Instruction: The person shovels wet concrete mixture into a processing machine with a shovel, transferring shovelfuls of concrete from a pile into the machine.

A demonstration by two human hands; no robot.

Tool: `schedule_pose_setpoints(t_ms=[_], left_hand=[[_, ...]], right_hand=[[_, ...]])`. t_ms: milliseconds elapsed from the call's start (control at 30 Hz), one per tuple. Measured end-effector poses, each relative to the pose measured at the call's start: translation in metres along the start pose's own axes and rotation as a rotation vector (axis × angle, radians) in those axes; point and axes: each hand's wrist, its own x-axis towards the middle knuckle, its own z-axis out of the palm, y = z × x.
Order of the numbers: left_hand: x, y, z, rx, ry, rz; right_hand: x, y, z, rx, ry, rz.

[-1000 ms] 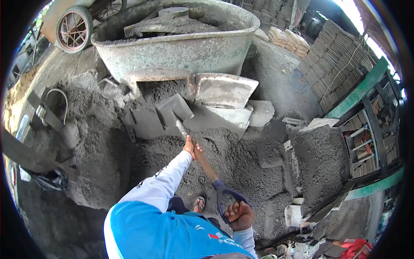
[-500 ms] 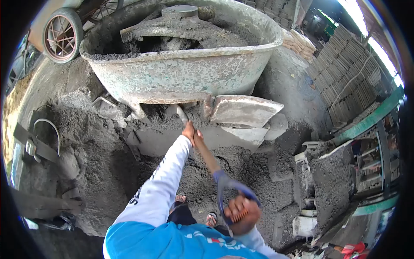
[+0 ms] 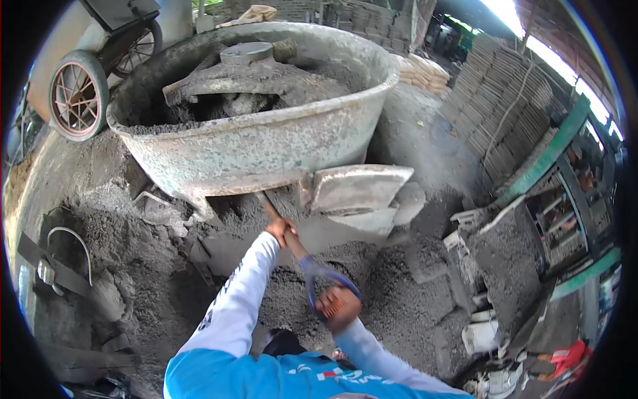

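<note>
A shovel [image 3: 296, 247] with a wooden shaft and a blue D-shaped handle slants forward under the rim of a large mixing drum [image 3: 259, 149]. Its blade is hidden inside the opening at the drum's base. Round the middle of the shaft my left hand [image 3: 282, 229] is closed. My right hand [image 3: 337, 308] grips the blue handle closer to my body. Grey, damp-looking mix [image 3: 286, 296] covers the ground below the shaft, and more of it lies inside the drum. Beside the opening hangs a metal flap [image 3: 359, 187], swung outward.
A spoked wheel [image 3: 78, 95] stands left of the drum. Stacked flat slabs [image 3: 502, 100] and sacks [image 3: 425, 73] are at the back right. A green metal frame [image 3: 545, 156] runs along the right, near a mix-covered surface [image 3: 508, 259]. A metal bar [image 3: 50, 263] juts in at left.
Both hands have pushed the shovel forward, and more of its shaft end is under the drum. My view has shifted, showing more behind the drum.
</note>
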Motion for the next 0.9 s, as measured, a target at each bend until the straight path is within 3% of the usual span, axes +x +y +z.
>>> schedule_pose_setpoints(t_ms=[33, 100, 200, 267, 467, 600, 700, 833, 900], left_hand=[[0.018, 0.008, -0.009, 0.014, 0.008, 0.002], [0.055, -0.011, -0.032, 0.062, 0.122, -0.015], [0.032, -0.048, -0.001, 0.236, 0.483, 0.338], [0.018, -0.063, -0.001, 0.151, 0.413, 0.309], [-0.050, -0.068, -0.008, 0.113, 0.311, 0.213], [-0.057, -0.075, -0.017, 0.192, 0.211, 0.161], [-0.052, -0.080, -0.017, 0.060, 0.173, 0.082], [-0.032, -0.089, -0.032, -0.177, 0.039, 0.063], [-0.027, -0.103, -0.033, -0.152, 0.108, -0.036]], right_hand=[[0.021, 0.010, -0.009, -0.005, 0.176, 0.017], [0.036, 0.028, -0.063, -0.022, 0.153, 0.040], [0.037, 0.028, -0.097, -0.052, 0.076, 0.029], [0.028, 0.031, -0.115, -0.029, -0.039, 0.041], [-0.023, 0.049, -0.078, -0.055, 0.004, 0.022], [-0.072, 0.040, -0.072, 0.057, -0.013, -0.001], [-0.106, 0.039, -0.083, 0.079, 0.005, -0.057], [-0.164, 0.041, -0.099, -0.002, 0.240, -0.123], [-0.186, 0.052, -0.138, 0.024, 0.411, -0.142]])
